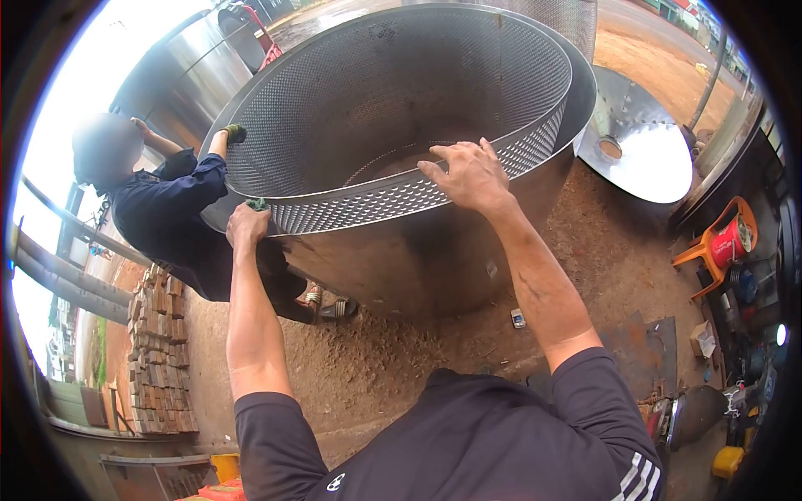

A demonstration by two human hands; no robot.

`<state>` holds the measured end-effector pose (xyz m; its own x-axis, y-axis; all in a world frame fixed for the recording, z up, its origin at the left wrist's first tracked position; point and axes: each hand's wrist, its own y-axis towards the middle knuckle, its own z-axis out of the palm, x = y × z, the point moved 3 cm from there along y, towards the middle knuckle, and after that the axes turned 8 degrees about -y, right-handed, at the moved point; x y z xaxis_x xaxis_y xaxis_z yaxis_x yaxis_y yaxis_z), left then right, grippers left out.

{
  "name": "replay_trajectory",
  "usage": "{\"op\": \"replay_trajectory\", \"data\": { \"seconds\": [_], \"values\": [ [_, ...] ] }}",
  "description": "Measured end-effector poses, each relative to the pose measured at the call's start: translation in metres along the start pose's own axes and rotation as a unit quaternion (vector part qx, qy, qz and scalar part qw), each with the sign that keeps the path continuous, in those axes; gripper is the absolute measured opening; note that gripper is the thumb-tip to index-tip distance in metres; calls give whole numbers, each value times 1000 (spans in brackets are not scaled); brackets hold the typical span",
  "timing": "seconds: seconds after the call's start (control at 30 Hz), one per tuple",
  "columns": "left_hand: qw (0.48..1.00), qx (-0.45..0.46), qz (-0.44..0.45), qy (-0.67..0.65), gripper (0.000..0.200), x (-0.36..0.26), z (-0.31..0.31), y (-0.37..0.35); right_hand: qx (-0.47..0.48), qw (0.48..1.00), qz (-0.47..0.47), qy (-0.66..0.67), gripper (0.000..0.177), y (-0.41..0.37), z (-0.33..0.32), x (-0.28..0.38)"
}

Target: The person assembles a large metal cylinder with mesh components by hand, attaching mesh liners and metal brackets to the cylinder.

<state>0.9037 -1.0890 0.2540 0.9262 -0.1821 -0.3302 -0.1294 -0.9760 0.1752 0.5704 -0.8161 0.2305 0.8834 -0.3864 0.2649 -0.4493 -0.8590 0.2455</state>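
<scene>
A large perforated metal drum (359, 207) sits inside a wider smooth metal cylinder (401, 280), its rim standing above the cylinder's edge. My left hand (248, 225) is closed on a crumpled green cloth (256, 204) at the near left rim. My right hand (472, 174) lies over the near right rim, its fingers apart and slightly bent, holding nothing. Across the left side, a co-worker (159, 200) in dark clothes reaches over the rim with a green-gloved hand (236, 134).
A shiny metal cone (639, 138) lies on the dirt floor at right, near an orange chair (718, 246) carrying a red bucket (731, 240). Stacked wooden blocks (159, 351) stand at left. Behind the co-worker is another large metal cylinder (188, 75). A small box (518, 318) lies on the floor.
</scene>
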Motion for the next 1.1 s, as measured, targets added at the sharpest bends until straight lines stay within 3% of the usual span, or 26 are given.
{"op": "replay_trajectory", "data": {
  "seconds": [1.1],
  "values": [
    [1000,14,12,18,45,2,1,4,-14,1000,14,13,62,-3,-6,6]
  ]
}}
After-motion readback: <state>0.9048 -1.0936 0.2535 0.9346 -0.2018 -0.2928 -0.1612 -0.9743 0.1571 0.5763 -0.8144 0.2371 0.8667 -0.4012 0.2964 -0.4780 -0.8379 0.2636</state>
